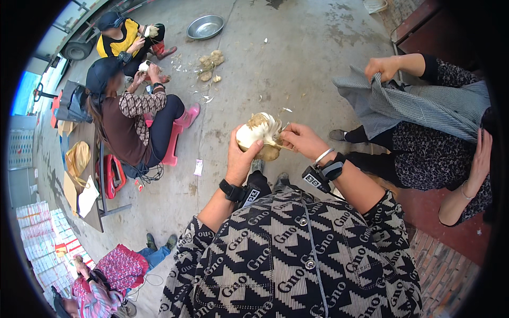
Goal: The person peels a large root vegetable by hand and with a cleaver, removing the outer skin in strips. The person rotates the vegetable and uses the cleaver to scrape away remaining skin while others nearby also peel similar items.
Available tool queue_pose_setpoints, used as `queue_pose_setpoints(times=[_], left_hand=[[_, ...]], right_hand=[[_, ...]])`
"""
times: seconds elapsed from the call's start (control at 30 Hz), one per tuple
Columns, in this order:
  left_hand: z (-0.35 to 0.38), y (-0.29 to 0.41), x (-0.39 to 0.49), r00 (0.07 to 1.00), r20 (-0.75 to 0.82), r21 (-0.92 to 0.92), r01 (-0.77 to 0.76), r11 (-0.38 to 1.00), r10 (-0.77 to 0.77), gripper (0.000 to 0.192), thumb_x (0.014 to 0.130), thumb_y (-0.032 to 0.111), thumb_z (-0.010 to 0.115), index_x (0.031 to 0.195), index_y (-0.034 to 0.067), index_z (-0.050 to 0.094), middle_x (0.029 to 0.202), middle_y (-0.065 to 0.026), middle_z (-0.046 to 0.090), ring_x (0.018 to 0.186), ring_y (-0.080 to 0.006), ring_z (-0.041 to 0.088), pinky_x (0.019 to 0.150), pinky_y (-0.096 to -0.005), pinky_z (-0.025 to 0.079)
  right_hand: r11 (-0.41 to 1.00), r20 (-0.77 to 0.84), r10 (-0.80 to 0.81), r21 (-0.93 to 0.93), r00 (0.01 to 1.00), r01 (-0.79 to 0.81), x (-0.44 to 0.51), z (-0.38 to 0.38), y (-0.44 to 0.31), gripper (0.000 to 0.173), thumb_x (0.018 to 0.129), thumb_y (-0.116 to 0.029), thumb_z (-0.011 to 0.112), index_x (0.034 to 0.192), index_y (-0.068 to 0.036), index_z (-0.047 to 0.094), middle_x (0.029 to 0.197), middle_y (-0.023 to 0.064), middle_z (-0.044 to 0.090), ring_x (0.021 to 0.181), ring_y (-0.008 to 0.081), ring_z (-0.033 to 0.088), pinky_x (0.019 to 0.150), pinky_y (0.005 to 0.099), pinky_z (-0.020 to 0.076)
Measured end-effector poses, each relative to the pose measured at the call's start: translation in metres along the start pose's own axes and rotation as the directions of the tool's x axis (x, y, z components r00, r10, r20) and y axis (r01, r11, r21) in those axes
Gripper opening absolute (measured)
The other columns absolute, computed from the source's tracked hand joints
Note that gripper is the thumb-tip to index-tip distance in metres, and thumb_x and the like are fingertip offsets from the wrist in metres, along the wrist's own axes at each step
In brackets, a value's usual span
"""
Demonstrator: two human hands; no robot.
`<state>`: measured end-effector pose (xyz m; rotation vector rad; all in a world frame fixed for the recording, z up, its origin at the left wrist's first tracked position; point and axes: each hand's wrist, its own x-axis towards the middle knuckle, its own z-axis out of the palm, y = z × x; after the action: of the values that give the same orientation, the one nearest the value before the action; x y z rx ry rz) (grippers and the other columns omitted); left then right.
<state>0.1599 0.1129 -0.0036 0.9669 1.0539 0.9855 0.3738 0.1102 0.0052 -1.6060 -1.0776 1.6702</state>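
Observation:
My left hand (pixel 242 155) cradles a bunch of garlic from below and the left side, its thumb pressed on the front. The uppermost bulb (pixel 254 131) is large and white, with a tan tuft of dried roots on top. A browner, unpeeled bulb (pixel 266 153) shows underneath it. At the right side of the bunch, my right hand (pixel 304 140) pinches thin dry stalks (pixel 287 147) between thumb and fingers. Loose papery skin sticks out close to those fingertips. The bunch is held up in front of my body, above the concrete floor.
Two seated people (pixel 127 119) (pixel 119 43) handle garlic at the left. More garlic bulbs (pixel 210 61) and a metal basin (pixel 205 27) lie ahead on the floor. A person (pixel 429 155) at right holds grey cloth (pixel 421 103). Another person (pixel 99 290) sits lower left, near a table (pixel 85 135).

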Motion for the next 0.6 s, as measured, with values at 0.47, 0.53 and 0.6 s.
queue_pose_setpoints(times=[0.47, 0.53, 0.6], left_hand=[[0.006, -0.001, -0.009, 0.999, 0.000, 0.211, -0.054, 0.976, 0.055, 0.063, 0.081, 0.019, 0.078, 0.132, 0.001, 0.045, 0.119, -0.0125, 0.059, 0.108, -0.0181, 0.059, 0.092, -0.0315, 0.049], [0.007, -0.001, -0.011, 0.999, -0.009, 0.212, -0.038, 0.976, 0.041, 0.063, 0.081, 0.019, 0.078, 0.132, 0.000, 0.045, 0.119, -0.0126, 0.059, 0.107, -0.0179, 0.059, 0.092, -0.0313, 0.049], [0.009, -0.001, -0.012, 0.999, -0.036, 0.206, 0.005, 0.978, 0.002, 0.064, 0.081, 0.019, 0.078, 0.132, -0.001, 0.044, 0.118, -0.0126, 0.060, 0.106, -0.0177, 0.060, 0.091, -0.0311, 0.050]], right_hand=[[0.822, -0.058, -0.214, -0.550, 0.975, 0.148, -0.008, 0.012, 0.000, 0.028, 0.084, -0.030, 0.063, 0.084, -0.002, 0.068, 0.075, 0.0173, 0.067, 0.069, 0.0340, 0.065, 0.064, 0.0418, 0.0499], [0.790, -0.083, -0.255, -0.593, 0.963, 0.157, -0.008, 0.015, 0.004, 0.026, 0.085, -0.027, 0.062, 0.087, -0.002, 0.068, 0.075, 0.0182, 0.067, 0.066, 0.0321, 0.065, 0.062, 0.0402, 0.0496], [0.807, -0.119, -0.256, -0.573, 0.959, 0.144, -0.007, 0.018, 0.009, 0.026, 0.083, -0.028, 0.060, 0.084, -0.003, 0.069, 0.078, 0.0192, 0.067, 0.072, 0.0374, 0.065, 0.066, 0.0449, 0.0501]])
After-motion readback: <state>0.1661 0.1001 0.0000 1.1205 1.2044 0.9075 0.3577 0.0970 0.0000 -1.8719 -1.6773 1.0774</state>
